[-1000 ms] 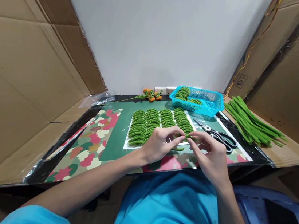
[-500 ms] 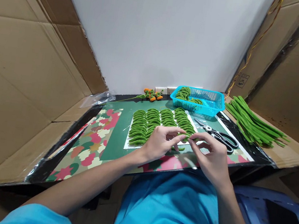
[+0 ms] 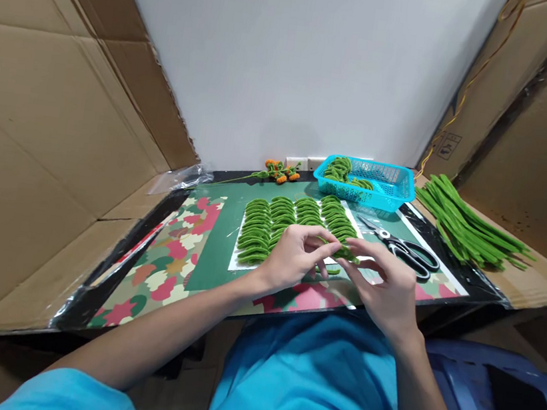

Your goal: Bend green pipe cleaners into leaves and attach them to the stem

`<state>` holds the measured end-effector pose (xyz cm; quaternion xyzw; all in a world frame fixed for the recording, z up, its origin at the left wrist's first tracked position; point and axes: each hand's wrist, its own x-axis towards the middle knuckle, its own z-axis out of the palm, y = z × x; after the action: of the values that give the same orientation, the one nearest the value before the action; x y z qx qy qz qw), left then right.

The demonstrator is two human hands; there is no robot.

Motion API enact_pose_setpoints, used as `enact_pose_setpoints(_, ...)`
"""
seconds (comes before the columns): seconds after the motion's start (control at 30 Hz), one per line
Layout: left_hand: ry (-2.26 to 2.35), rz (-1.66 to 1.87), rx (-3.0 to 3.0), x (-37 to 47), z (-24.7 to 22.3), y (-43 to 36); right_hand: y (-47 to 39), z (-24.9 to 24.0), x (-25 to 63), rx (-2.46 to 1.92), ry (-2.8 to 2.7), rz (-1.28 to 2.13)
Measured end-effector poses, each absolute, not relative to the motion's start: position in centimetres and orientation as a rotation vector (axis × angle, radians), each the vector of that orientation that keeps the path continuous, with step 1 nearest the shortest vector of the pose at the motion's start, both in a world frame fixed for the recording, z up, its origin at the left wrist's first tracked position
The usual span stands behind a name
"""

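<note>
My left hand (image 3: 294, 253) pinches a short green pipe-cleaner piece (image 3: 347, 255) between thumb and forefinger. At its other end, the fingertips of my right hand (image 3: 387, 280) close on the same piece. Beneath my hands, rows of curved green pipe-cleaner pieces (image 3: 256, 229) lie in several columns on a white sheet (image 3: 235, 257); my left hand hides part of them. One loose green piece (image 3: 329, 271) rests on the mat just below my fingers. Scissors (image 3: 406, 249) with black and white handles lie beside my right hand, blades pointing away to the left.
A blue plastic basket (image 3: 400, 198) holding more green pieces stands at the back right. Long green pipe cleaners (image 3: 467, 224) are heaped on cardboard farther right. Orange flowers on a green stem (image 3: 282, 172) lie at the back of the green cutting mat (image 3: 218, 245). Cardboard walls flank both sides.
My fingertips have shifted slightly around the green piece, and more of it shows by the right fingers. The whole view has moved a little; the laid-out rows look the same.
</note>
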<state>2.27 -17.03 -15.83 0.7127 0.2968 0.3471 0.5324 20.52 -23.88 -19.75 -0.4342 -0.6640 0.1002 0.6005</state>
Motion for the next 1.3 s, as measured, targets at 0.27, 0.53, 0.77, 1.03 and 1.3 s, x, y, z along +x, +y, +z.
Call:
enact_pose_setpoints(0.27, 0.621, 0.808, 1.676, 2.1, -15.9, -17.2, -24.1, -20.0, 21.0, -1.007, -1.571, 0.154)
enact_pose_setpoints(0.53, 0.619, 0.822, 1.715, 2.0, -15.9, -17.2, -24.2, -20.0, 21.5, -0.972, -1.634, 0.088)
enact_pose_setpoints(0.77, 0.676, 0.751, 1.603, 2.0, -15.6, -17.2, -24.0, -20.2, 21.2, -0.961, -1.582, 0.124)
enact_pose_setpoints(1.03, 0.640, 0.785, 1.783, 1.8, -15.8, -17.3, -24.1, -20.3, 21.7, -0.969, -1.580, 0.151)
enact_pose_setpoints(1.3, 0.561, 0.977, 2.114, 1.6, -15.8, -17.4, -24.2, -20.2, 21.7, -0.945, -1.552, 0.204)
